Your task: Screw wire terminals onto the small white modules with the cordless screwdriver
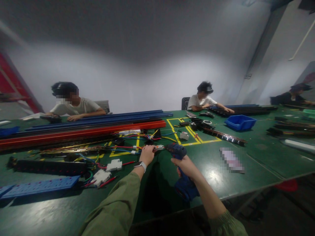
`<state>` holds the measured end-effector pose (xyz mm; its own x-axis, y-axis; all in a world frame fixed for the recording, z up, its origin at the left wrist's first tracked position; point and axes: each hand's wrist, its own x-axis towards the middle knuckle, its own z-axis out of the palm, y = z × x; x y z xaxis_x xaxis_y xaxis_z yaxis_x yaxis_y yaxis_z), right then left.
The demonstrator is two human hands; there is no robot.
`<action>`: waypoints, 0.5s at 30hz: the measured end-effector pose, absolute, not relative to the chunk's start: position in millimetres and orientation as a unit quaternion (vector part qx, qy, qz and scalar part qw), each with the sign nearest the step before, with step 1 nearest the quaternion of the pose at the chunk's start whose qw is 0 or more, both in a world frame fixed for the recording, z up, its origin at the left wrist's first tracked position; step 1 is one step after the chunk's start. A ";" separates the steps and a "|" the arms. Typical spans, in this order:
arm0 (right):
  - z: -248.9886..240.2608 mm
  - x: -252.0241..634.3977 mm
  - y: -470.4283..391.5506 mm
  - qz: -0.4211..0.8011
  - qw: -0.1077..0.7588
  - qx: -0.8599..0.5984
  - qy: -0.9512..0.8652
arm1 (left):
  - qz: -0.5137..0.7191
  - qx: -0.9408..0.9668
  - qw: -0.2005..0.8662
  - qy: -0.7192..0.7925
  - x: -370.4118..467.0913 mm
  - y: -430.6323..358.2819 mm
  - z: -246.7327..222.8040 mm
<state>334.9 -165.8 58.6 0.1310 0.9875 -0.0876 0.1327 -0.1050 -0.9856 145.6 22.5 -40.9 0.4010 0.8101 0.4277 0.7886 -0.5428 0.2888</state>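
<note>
My left hand (147, 155) is closed on a small white connector block (158, 147) with wires running off to the left. My right hand (185, 166) grips the handle of a blue cordless drill (179, 151), whose dark tip points left at the block; whether they touch cannot be made out. White switch-like modules (114, 165) with red leads lie left of my left wrist. Beyond my hands, another small white block (184, 135) sits inside yellow tape lines on the green table (209, 190).
Long red rails (147, 125) and blue rails (137, 117) lie across the back left. A blue power strip (44, 186) is at the left front, a blue bin (240, 122) at the right. Two people (85, 105) (197, 100) sit opposite; a third is far right.
</note>
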 end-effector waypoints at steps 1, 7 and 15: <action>58.5 334.6 -165.8 0.456 0.468 -0.588 -0.476 | 0.267 0.838 0.021 0.476 145.4 22.2 -40.9; 58.8 332.5 -165.2 0.457 0.466 -0.589 -0.477 | 0.268 0.838 0.026 0.475 144.7 21.4 -39.2; 61.6 330.8 -167.0 0.458 0.468 -0.592 -0.471 | 0.256 0.837 0.027 0.483 145.5 17.9 -34.7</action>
<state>330.8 -167.0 61.6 0.1371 0.9854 -0.1010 0.1295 -0.1189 -0.9844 145.5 17.9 -34.7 0.4014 0.8223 0.4033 0.7949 -0.5315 0.2927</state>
